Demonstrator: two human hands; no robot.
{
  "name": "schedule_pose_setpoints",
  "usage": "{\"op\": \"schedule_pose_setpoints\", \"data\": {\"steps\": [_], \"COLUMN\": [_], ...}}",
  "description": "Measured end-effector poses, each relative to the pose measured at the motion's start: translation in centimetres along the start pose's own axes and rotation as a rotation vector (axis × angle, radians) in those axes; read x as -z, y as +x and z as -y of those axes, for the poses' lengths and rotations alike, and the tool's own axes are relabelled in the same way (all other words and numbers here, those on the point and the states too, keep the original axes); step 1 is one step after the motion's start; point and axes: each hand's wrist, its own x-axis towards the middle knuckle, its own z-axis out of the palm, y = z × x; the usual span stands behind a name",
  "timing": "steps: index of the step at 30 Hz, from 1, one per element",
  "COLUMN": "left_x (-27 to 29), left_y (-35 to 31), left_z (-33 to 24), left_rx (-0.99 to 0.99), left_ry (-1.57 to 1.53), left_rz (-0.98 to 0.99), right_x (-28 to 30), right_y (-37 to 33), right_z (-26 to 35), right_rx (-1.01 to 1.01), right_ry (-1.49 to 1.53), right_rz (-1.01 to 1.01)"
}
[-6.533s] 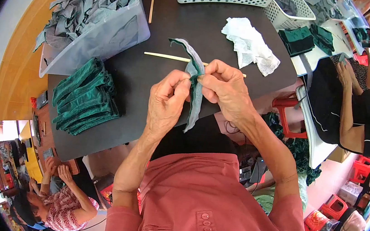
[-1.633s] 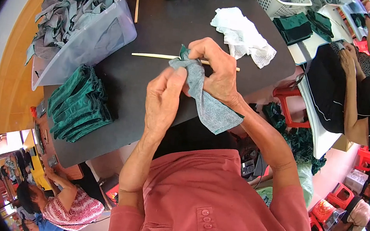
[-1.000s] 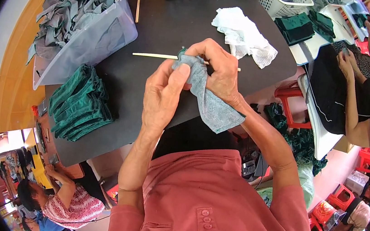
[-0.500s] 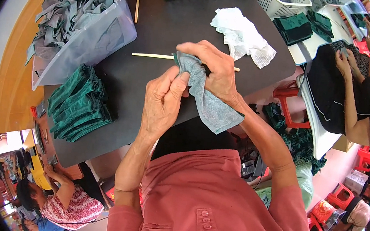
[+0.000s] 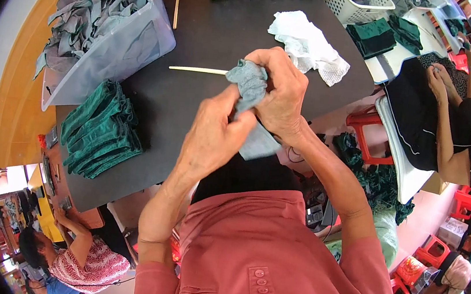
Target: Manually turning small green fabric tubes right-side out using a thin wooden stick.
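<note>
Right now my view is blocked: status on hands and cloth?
Left hand and right hand both grip grey cloth. Held above black table. Nothing between.

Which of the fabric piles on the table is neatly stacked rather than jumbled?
The dark green stack on the black table, in front of the clear bin; the bin's grey pieces and the white heap lie loose.

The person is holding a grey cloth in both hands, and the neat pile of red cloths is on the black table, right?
Not quite. The head view shows both hands, left hand and right hand, on the grey cloth, but the folded pile on the black table is green.
</note>
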Motion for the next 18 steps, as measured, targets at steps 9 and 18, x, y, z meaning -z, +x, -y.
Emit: {"op": "schedule_pose_setpoints", "data": {"steps": [9,18], "left_x": [1.3,0.9], "left_y": [4.5,3.9], "left_z": [1.9,2.7], "left_rx": [-0.312,-0.327], "left_ry": [0.532,0.503], "left_rz": [-0.14,-0.165], "right_x": [-0.2,1.1], "right_y": [0.2,-0.6], "right_z": [-0.1,0.0], "right_rx": [-0.189,-0.398], "right_ry": [-0.007,0.171], "right_rz": [0.099,0.219]}}
